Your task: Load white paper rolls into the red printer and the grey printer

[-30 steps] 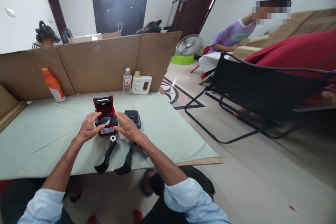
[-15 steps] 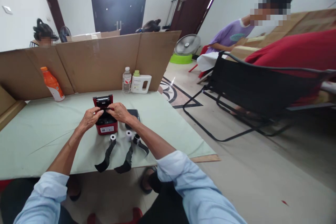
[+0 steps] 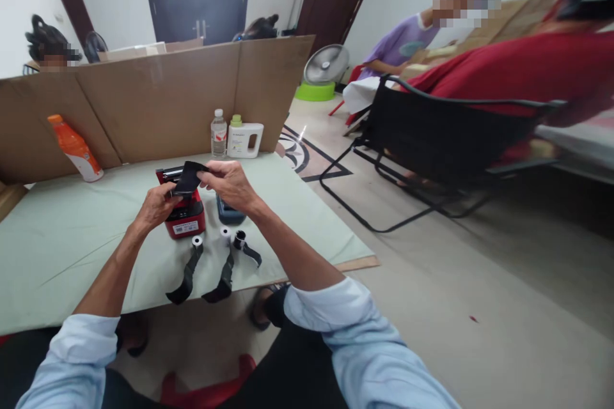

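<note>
A small red printer (image 3: pixel 185 220) with its lid open stands on the pale green table (image 3: pixel 71 236). Above it, my left hand (image 3: pixel 156 204) and my right hand (image 3: pixel 228 182) both pinch a black strip of roll paper (image 3: pixel 188 177), pulled up out of the printer. A dark blue printer (image 3: pixel 229 214) lies just right of the red one, partly behind my right wrist. Three small paper rolls (image 3: pixel 223 236) lie in front, with black strips trailing over the table's near edge.
A cardboard screen (image 3: pixel 158 99) fences the table's back. An orange bottle (image 3: pixel 74 148), a water bottle (image 3: pixel 219 133) and a white jug (image 3: pixel 244 139) stand against it. A black folding chair (image 3: pixel 451 140) and other people are at the right; a fan (image 3: pixel 326 67) stands beyond.
Both hands have risen from the printer's open compartment, lifting a black strip out between them. The view has swung slightly to the right and down.
</note>
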A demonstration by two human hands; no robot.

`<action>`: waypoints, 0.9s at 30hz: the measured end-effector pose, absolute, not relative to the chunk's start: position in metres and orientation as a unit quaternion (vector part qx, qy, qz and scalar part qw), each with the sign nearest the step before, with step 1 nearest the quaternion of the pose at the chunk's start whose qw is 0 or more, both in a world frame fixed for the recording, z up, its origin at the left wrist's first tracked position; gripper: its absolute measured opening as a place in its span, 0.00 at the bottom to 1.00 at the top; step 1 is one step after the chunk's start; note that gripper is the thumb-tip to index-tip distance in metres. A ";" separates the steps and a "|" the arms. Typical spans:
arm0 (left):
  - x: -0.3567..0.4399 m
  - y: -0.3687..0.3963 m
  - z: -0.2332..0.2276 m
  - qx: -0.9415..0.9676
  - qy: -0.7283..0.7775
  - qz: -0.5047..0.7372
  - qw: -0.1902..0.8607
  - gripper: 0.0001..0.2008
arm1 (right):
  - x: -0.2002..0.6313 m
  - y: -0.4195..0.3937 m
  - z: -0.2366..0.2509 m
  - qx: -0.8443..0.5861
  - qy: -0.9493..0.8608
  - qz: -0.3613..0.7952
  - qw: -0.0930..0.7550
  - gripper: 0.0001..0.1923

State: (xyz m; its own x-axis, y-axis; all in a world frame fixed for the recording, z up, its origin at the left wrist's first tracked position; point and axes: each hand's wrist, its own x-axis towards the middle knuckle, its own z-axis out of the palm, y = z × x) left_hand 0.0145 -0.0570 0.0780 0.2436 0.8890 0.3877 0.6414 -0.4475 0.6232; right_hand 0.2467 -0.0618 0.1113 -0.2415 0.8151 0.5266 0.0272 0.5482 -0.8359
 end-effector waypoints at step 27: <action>0.198 -0.078 0.054 0.931 0.342 -0.074 0.103 0.18 | 0.402 -0.165 -0.013 -0.504 -0.632 0.456 0.371 0.25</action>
State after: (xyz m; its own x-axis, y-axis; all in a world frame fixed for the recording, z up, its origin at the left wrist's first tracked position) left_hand 0.1985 -0.0779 0.0537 0.7553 0.6212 -0.2089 0.6518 -0.7452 0.1409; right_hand 0.4021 -0.1648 -0.0127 -0.2155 0.9765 0.0086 0.2988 0.0744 -0.9514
